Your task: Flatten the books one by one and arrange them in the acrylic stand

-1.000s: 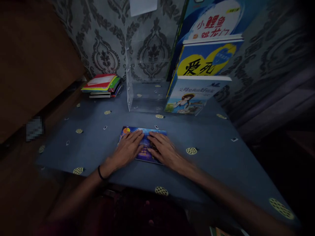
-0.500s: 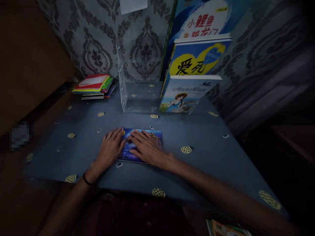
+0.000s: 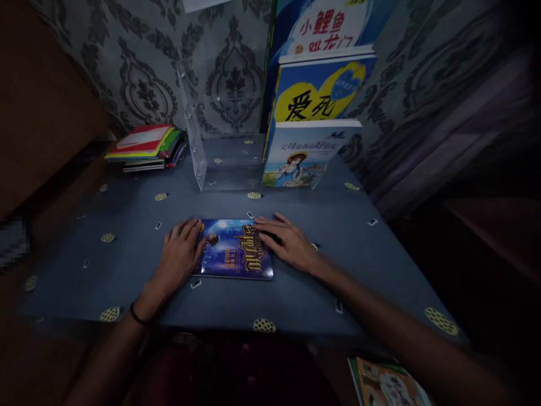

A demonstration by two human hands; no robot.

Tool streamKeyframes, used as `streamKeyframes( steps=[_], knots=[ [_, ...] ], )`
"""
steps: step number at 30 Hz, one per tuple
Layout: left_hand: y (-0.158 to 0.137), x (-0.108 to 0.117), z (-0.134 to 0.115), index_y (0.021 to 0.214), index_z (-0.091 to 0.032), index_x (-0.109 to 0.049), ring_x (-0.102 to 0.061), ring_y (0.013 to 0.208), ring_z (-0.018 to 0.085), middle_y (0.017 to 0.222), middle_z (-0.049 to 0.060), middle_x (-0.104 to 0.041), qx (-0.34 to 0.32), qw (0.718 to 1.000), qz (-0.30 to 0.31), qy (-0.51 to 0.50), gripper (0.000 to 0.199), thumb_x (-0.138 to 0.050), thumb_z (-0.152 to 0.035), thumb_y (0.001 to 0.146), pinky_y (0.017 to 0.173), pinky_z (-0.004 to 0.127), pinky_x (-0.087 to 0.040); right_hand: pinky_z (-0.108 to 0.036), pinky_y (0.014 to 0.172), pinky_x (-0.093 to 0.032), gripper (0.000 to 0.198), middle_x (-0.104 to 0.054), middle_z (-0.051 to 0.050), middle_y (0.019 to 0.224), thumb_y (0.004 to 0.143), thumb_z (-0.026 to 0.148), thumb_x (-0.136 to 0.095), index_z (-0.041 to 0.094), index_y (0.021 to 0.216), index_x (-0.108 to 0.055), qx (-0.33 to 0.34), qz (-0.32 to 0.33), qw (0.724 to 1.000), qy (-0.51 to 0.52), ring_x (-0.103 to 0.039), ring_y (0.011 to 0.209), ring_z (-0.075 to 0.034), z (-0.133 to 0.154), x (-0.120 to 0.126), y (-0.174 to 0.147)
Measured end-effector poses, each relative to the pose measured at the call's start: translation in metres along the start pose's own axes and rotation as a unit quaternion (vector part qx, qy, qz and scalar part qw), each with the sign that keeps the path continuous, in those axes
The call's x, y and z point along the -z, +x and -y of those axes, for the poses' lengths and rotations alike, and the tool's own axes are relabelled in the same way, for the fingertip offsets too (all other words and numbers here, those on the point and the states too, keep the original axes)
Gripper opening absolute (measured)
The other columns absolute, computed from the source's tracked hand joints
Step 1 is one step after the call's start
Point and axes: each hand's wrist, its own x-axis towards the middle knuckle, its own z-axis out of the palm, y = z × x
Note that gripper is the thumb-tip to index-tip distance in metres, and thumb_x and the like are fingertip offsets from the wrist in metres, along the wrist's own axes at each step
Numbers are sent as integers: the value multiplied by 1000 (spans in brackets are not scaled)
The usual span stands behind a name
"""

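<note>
The blue-purple book lies flat on the patterned blue tablecloth, its cover lettering turned sideways; the left hand rests over its left edge, fingers close together and thumb apart on the cover; the right hand lies at its upper right corner, fingers somewhat spread, pinching nothing visible; a black band circles the left wrist; beyond the book stands a clear rack, with a light-blue book, a blue-and-yellow book and a large blue book stepped up its right side; to its left sits a stack of thin books, near the patterned wall
</note>
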Motion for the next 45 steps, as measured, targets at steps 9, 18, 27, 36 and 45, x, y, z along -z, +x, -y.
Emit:
streamKeyframes(
  steps=[9,18,27,36,45],
  knots=[
    [7,3,-52,144,-26,-55,-37,150,30,155,9,-52,-230,965,73,-100,48,-42,-50,105,120,57,-36,-60,122,-31,37,-73,-3,132,102,31,-46,30,131,-69,-35,5,994,102,-68,123,-24,-13,5,6],
    [-6,-2,-89,138,-27,-60,-49,142,26,146,9,-60,-291,949,57,-108,36,-44,-32,107,122,60,-33,-59,123,-31,40,-67,-3,140,99,26,-54,29,138,-63,-22,37,999,33,-62,131,-24,-8,4,4],
    [-16,-1,-85,132,-28,-63,-59,126,21,129,6,-68,-315,940,24,-127,38,-44,-12,103,118,53,-40,-59,123,-29,41,-63,-6,146,98,30,-58,27,139,-62,-18,44,999,2,-55,139,-24,0,4,-1],
    [-25,5,-87,141,-27,-57,-55,133,25,138,8,-63,-303,947,46,-100,48,-46,-6,99,116,52,-43,-65,124,-23,56,-50,-10,158,97,48,-62,27,148,-52,9,62,997,-35,-44,148,-30,-1,-3,-8],
    [-33,11,-30,146,-25,-51,-47,143,31,149,13,-56,-209,977,39,-36,44,-51,-38,104,118,61,-37,-69,123,-23,90,-30,-9,169,82,70,-70,33,157,-38,46,98,991,-79,-22,156,-39,14,-6,-41]
  ],
)
